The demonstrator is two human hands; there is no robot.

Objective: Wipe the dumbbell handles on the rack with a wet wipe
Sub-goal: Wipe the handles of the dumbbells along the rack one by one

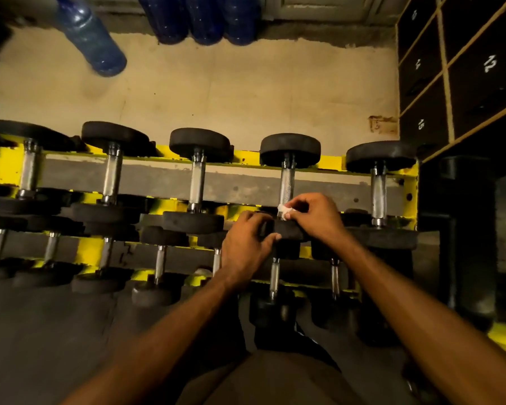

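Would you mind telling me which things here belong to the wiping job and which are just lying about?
Job: wet wipe pinched in the right hand at a dumbbell handle; left hand gripping that dumbbell's near head; other handles on the yellow rack.
Lying about: blue water jugs; numbered black compartments.

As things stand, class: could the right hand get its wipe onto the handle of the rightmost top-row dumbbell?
Probably yes. The rightmost handle lies bare beside the right hand, which pinches the wipe on the neighbouring handle; nothing stands between them.
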